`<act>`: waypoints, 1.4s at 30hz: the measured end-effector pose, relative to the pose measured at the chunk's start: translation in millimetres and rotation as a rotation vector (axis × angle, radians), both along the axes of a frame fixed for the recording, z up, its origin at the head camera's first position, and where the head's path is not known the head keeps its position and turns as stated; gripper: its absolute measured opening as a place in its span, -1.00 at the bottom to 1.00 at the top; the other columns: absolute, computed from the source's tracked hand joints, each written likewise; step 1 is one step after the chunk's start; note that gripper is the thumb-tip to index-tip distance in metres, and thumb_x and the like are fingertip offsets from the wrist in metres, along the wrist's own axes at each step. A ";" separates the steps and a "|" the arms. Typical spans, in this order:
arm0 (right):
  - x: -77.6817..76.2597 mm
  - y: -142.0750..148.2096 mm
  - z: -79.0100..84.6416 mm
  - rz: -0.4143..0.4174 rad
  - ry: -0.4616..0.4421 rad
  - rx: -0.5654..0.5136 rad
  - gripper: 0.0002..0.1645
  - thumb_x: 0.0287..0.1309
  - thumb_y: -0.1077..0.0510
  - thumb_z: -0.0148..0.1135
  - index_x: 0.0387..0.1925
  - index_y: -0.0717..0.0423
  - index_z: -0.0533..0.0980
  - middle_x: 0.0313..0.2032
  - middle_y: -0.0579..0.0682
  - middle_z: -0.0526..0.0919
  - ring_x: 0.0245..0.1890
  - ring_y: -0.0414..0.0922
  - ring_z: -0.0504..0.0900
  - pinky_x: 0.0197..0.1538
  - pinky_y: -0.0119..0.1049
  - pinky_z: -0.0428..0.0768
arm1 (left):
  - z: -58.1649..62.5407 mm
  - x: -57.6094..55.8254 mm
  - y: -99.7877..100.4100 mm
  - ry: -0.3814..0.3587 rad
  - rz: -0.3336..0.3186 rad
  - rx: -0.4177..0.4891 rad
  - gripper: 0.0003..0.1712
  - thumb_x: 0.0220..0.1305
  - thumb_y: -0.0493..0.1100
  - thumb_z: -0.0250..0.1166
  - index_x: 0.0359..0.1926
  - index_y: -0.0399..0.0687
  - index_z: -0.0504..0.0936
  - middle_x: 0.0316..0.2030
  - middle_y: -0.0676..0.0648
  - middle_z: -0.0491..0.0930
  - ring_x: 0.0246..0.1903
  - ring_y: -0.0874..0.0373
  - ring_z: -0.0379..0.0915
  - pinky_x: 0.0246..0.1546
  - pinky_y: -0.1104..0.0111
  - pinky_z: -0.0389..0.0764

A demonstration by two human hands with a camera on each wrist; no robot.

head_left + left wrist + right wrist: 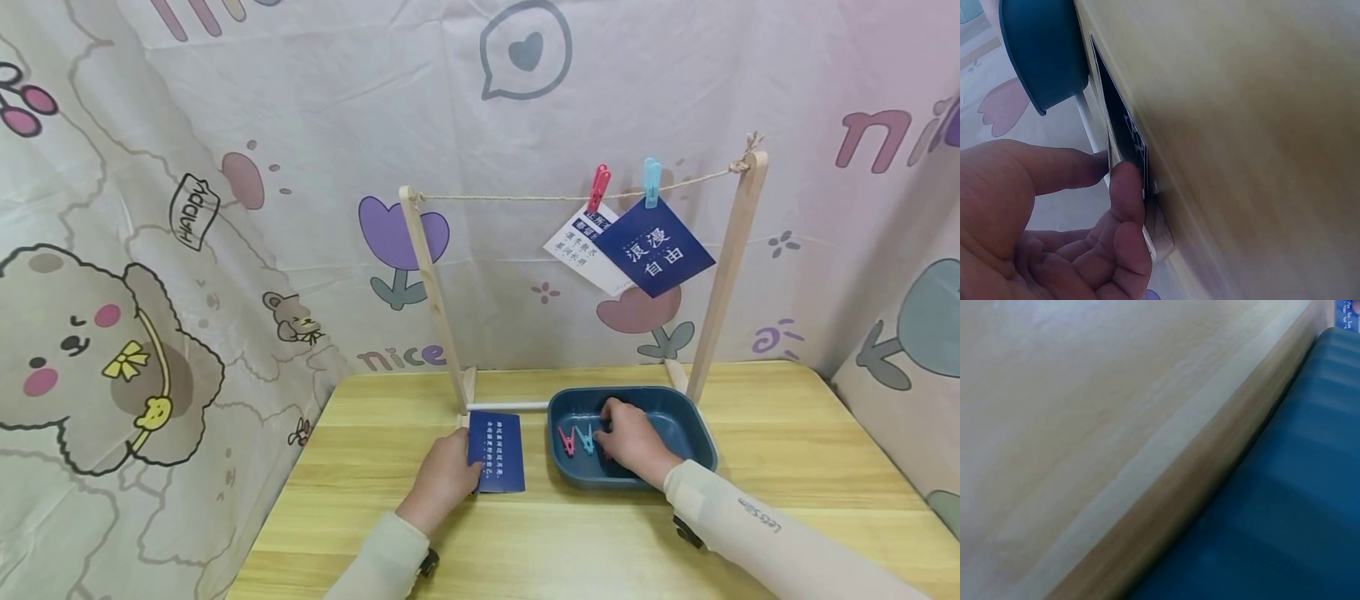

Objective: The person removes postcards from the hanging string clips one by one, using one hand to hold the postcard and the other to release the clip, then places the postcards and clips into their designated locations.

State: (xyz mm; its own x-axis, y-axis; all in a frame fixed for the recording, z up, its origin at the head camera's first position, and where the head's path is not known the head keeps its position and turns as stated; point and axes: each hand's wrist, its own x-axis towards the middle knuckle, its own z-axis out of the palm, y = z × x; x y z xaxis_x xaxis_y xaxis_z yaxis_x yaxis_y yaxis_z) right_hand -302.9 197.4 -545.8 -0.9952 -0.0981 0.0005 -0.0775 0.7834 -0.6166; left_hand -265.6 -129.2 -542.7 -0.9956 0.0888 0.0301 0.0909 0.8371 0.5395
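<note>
Pinching blue card by left edge with left hand | had right hand in tray, grip unclear | had light-blue peg just left of right hand

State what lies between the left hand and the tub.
In the head view, the card that the left hand holds, then bare table, with a white rod farther back.

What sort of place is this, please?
Probably an indoor craft or filming corner: printed cloth hangs round a table bearing a frame with cards pegged to its rope.
</note>
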 end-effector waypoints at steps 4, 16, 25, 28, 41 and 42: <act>0.8 -0.5 1.2 -0.008 -0.012 -0.009 -0.65 0.33 0.23 0.50 -0.01 0.32 0.54 -0.40 0.05 0.60 -0.55 -0.17 0.59 -0.41 -0.27 0.59 | -0.8 -0.3 1.5 -0.010 -0.005 -0.018 -0.24 0.33 -0.22 0.54 0.41 -0.50 0.48 0.20 -0.51 0.66 0.17 -0.39 0.68 0.18 -0.16 0.74; 3.1 -1.5 2.3 -0.002 -0.022 -0.058 -0.69 0.36 0.26 0.46 -0.05 0.31 0.50 -0.49 0.01 0.63 -0.62 -0.19 0.64 -0.43 -0.27 0.62 | -2.1 -1.8 4.7 -0.032 -0.006 -0.044 -0.28 0.33 -0.22 0.55 0.37 -0.50 0.52 0.15 -0.49 0.70 0.10 -0.35 0.73 0.11 -0.15 0.78; 1.2 -1.4 0.4 -0.002 -0.022 -0.056 -0.69 0.36 0.26 0.46 -0.04 0.31 0.50 -0.49 0.01 0.64 -0.61 -0.19 0.65 -0.44 -0.27 0.61 | 0.0 -5.3 5.8 -0.039 0.006 -0.084 -0.19 0.30 -0.20 0.57 0.44 -0.49 0.46 0.17 -0.48 0.69 0.10 -0.33 0.73 0.09 -0.13 0.79; 0.7 -1.4 0.5 -0.008 -0.031 -0.059 -0.69 0.37 0.26 0.46 -0.02 0.30 0.51 -0.47 0.02 0.64 -0.61 -0.19 0.65 -0.44 -0.29 0.62 | -0.5 -7.5 5.8 -0.044 0.008 -0.093 -0.16 0.28 -0.20 0.59 0.46 -0.46 0.45 0.18 -0.48 0.69 0.09 -0.32 0.74 0.08 -0.13 0.79; 0.2 -1.0 -0.9 -0.011 -0.039 -0.069 -0.69 0.36 0.25 0.46 -0.04 0.29 0.50 -0.50 0.01 0.64 -0.61 -0.18 0.65 -0.43 -0.27 0.62 | -0.9 -12.4 1.6 -0.067 -0.006 -0.115 -0.18 0.23 -0.12 0.64 0.43 -0.26 0.53 0.22 -0.40 0.69 0.15 -0.33 0.69 0.20 -0.19 0.71; 0.5 -0.9 -0.6 -0.011 -0.041 -0.068 -0.69 0.36 0.25 0.46 -0.04 0.29 0.50 -0.50 0.01 0.64 -0.61 -0.18 0.65 -0.43 -0.27 0.62 | -0.4 -12.5 1.2 -0.069 -0.009 -0.117 -0.19 0.23 -0.12 0.64 0.43 -0.26 0.54 0.22 -0.39 0.70 0.15 -0.33 0.69 0.20 -0.19 0.71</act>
